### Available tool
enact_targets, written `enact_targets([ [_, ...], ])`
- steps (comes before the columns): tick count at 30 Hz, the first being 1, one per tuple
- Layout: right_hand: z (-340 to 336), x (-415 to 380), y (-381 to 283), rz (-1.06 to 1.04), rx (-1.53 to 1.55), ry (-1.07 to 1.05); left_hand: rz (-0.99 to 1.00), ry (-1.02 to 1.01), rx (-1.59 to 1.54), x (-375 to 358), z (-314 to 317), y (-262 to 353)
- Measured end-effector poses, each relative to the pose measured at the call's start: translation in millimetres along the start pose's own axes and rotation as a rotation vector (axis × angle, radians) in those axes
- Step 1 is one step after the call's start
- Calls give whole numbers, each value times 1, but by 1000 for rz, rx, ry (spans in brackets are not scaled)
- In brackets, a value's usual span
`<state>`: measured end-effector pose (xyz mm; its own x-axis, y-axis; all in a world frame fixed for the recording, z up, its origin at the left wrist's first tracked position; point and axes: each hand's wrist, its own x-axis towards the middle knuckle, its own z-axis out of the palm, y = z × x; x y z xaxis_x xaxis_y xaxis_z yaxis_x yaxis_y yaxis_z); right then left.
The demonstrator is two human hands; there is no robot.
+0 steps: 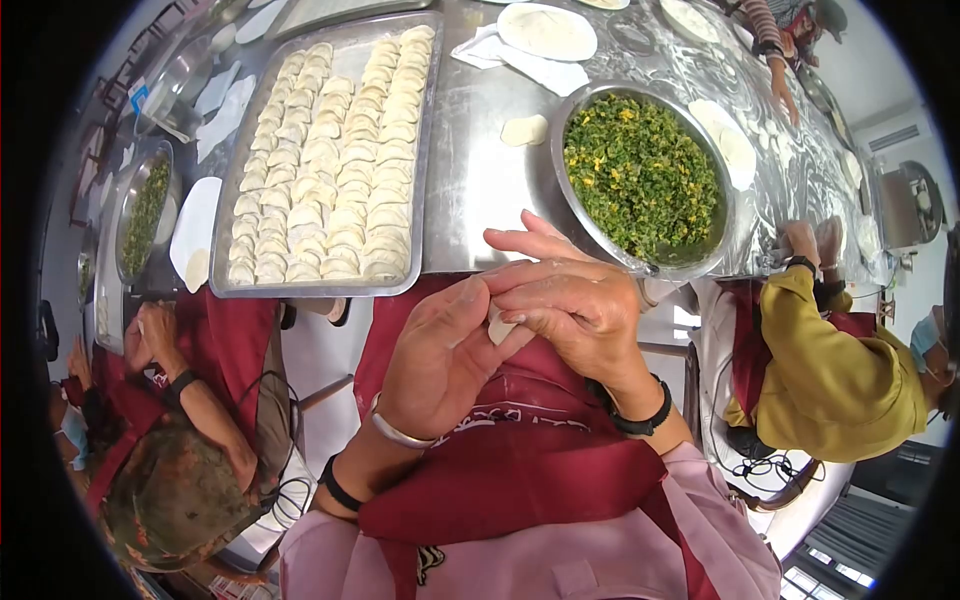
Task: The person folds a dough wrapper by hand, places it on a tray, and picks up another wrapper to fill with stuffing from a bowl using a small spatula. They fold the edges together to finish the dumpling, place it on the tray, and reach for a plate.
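Note:
In front of my apron, my left hand point(430, 365) and my right hand point(585, 305) are pressed together around a dumpling point(501, 329). Only a small pale piece of its dough shows between the fingers. Both hands look dusted with flour. Just beyond them, on the right, stands a metal bowl point(729, 225) of chopped green filling point(640, 175) with yellow bits. A metal tray point(428, 150) to the left carries rows of folded dumplings point(335, 170). One flat dough wrapper point(525, 130) lies on the table between tray and bowl.
The steel table point(470, 200) is floury on the right. White plates point(547, 32) stand at the back, and more wrappers point(725, 140) lie beside the bowl. Co-workers sit close on both sides, one in a yellow sleeve point(830, 370). Another filling bowl point(168, 235) is at left.

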<state>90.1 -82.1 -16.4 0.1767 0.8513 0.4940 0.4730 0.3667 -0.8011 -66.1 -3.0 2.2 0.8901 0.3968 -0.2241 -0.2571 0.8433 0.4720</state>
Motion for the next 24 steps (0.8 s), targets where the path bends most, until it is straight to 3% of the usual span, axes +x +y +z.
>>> enact_targets([
  [3,-5,5,-4,2,-98,-64,-13,-3,0,2,-11,-4],
  [6,3,6,-12,85,-80,17,-2,-43,-10,2,-14,-6],
  [9,4,-2,-3,114,89,79,94,-71,104,4,-2,-9],
  [13,25,-8,-4,217,245,425,201,-52,246,8,-12,-18],
  [16,29,-4,-11,257,230,457,257,30,298,9,-16,-24],
  [24,19,-11,3,53,-5,303,254,88,397,7,-13,-28],
])
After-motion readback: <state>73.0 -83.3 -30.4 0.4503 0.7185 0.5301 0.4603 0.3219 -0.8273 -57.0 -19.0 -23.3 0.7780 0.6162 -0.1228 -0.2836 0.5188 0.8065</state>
